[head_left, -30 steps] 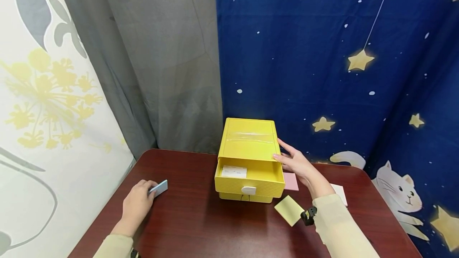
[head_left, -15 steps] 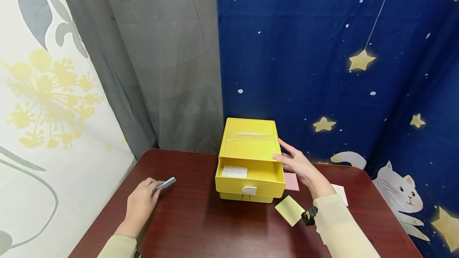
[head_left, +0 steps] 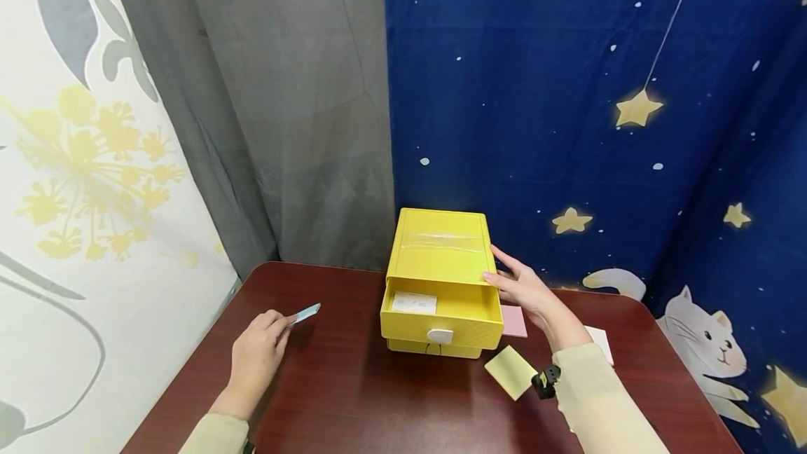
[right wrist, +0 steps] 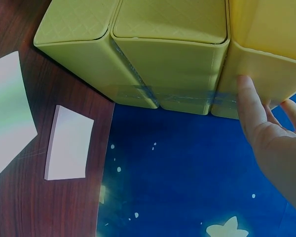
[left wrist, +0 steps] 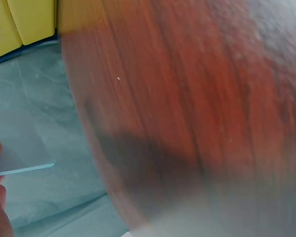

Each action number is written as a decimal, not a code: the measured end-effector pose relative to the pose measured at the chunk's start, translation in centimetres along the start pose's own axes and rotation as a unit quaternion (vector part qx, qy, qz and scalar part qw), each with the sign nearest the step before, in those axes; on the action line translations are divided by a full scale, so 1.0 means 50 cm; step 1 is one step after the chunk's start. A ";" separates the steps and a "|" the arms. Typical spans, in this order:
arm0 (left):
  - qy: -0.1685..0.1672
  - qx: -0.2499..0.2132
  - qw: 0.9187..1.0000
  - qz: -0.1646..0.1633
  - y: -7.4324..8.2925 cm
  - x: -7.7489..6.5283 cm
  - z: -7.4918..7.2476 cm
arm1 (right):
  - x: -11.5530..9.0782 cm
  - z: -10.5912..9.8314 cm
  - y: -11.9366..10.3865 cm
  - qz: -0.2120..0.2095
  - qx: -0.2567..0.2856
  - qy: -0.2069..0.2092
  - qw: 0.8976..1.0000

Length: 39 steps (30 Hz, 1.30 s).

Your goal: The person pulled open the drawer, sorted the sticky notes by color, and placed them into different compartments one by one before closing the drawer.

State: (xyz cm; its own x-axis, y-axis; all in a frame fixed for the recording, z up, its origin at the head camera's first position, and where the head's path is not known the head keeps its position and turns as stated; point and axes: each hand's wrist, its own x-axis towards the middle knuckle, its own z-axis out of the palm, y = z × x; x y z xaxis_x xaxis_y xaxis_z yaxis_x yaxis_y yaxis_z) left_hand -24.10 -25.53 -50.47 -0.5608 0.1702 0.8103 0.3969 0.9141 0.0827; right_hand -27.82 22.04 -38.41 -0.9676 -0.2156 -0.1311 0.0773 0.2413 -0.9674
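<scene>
Between the thumb and fingers of my left hand (head_left: 260, 354) is a thin light-blue sticky note pad (head_left: 307, 312), held over the left part of the table. In the left wrist view, the flat face of the pad (left wrist: 19, 143) shows at the left edge. A yellow drawer box (head_left: 441, 244) stands at the middle back, its upper drawer (head_left: 469, 307) pulled out. Inside that drawer, on the left, lies a white slip of paper (head_left: 414, 302). My right hand (head_left: 526, 294) rests on the box's right side with fairly straight fingers, as the right wrist view shows too.
Right of the box lie a pink sticky note pad (head_left: 513, 321), a pale yellow one (head_left: 511, 372) near my right wrist, and a white one (head_left: 599, 343) partly behind the sleeve. Curtains hang behind the dark red table (head_left: 353, 384).
My left hand has moved right and away from me with the light-blue pad, turning it as it goes. The right hand stays on the box; the drawer has not moved.
</scene>
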 end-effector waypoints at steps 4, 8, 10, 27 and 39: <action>0.017 -0.008 1.000 0.014 0.009 0.006 0.003 | 0.000 0.000 0.002 -0.001 0.000 0.000 1.000; 0.035 -0.027 0.999 0.029 0.019 0.012 0.005 | 0.002 0.000 0.004 -0.004 0.004 0.000 1.000; 0.045 -0.039 0.998 0.036 0.025 0.017 0.005 | 0.002 0.000 0.004 -0.005 0.004 0.000 1.000; 0.102 -0.094 0.987 0.076 0.089 0.077 -0.013 | 0.004 0.001 0.003 -0.007 0.005 0.000 1.000; 0.171 -0.128 0.969 0.122 0.132 0.115 -0.023 | 0.005 0.000 0.005 -0.007 0.005 0.003 1.000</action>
State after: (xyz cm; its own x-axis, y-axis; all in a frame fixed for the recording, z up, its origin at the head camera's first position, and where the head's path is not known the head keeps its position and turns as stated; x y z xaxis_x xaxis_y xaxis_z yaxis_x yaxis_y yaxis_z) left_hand -23.90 -18.95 -44.60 -0.1714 0.1988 0.9649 0.6801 0.7325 -0.0301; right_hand -28.01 22.04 -38.68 -0.9701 -0.2127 -0.1168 0.0668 0.2287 -0.9712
